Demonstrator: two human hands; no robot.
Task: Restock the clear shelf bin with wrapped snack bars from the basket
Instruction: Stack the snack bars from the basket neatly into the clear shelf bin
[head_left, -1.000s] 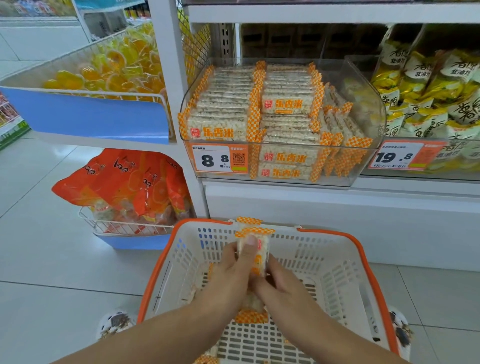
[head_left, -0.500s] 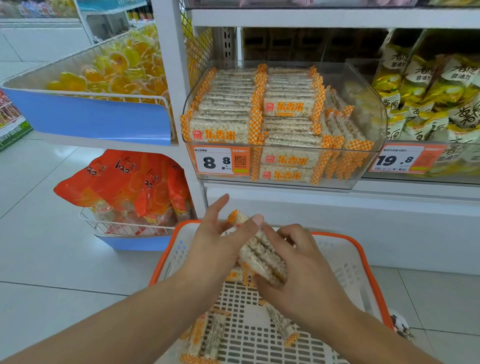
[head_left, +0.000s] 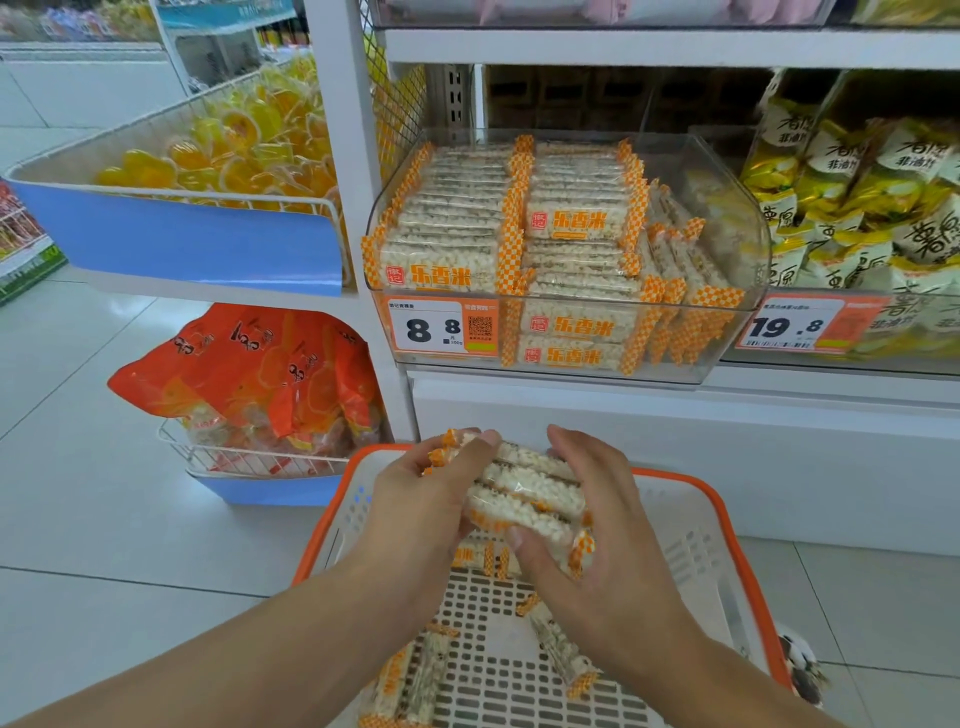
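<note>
A small stack of wrapped snack bars, white puffed rice with orange checked ends, is held above the white basket with the orange rim. My left hand grips the stack's left end, and my right hand curls round its right side from below. Several loose bars lie on the basket's perforated floor. Straight ahead on the shelf sits the clear bin, holding rows of the same bars, with lower stacking at its right side.
A price tag reading 8.8 is on the bin's front. Yellow snack bags fill the bin to the right. To the left are a wire rack of yellow sweets and a lower basket of orange bags. The white shelf post stands left of the bin.
Both hands have lifted the bars out of the basket and turned them from upright to a flat stack. The stack now sits higher, with my right hand wrapped further round it.
</note>
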